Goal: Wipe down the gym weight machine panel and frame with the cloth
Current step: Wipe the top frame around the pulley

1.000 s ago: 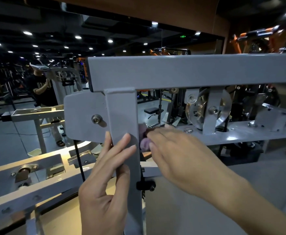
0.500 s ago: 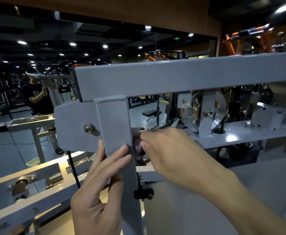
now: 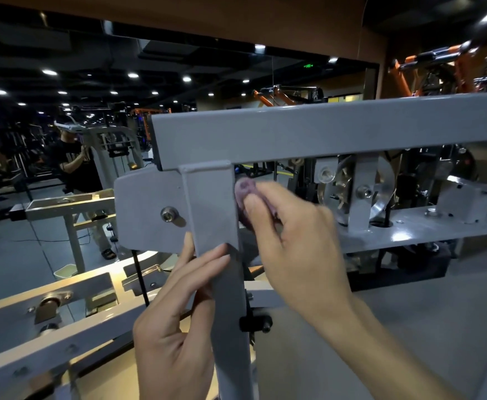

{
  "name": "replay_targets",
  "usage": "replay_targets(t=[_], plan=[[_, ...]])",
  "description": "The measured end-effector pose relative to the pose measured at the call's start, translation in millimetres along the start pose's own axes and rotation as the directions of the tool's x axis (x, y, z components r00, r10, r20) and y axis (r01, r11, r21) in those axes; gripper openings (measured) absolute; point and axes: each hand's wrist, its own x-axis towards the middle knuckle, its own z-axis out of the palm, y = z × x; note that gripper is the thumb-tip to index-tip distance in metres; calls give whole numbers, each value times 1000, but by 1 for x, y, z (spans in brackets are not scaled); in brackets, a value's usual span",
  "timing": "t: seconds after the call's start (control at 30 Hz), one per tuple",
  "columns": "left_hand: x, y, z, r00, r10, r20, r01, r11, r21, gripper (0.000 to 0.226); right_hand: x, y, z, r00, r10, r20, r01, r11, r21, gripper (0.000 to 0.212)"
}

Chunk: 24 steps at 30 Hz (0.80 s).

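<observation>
Head view: my right hand [image 3: 291, 238] pinched the purple cloth [image 3: 243, 194] against the gray upright post [image 3: 213, 215]'s right edge; my left hand [image 3: 176, 313] braced it, fingers straight. Firm, overlapping strokes would clean best.

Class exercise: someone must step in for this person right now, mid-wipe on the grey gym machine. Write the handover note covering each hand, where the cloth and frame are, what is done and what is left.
Left hand: fingers straight, resting on the front of the grey upright post, steadying it.
Right hand: holds the purple cloth bunched in its fingertips, pressed to the post's right edge just under the top crossbar.
Done: cannot be judged from the surfaces; wiping is under way at the post's upper right edge.
Left: the side panel with the bolt, the crossbar, and the lower shelf beside the pulley.
</observation>
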Motion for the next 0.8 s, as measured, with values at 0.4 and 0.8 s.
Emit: replay_targets(t=[0.4,0.8], plan=[[-7,4,3,996,-69,-51,64,994,-89,55,-33,9,-2,965,-227,128,256,918,-303,27],[-19,3,2,987,-155,-41,149,981,-125,60,-52,56,-69,975,-217,49,211,833,-512,27]])
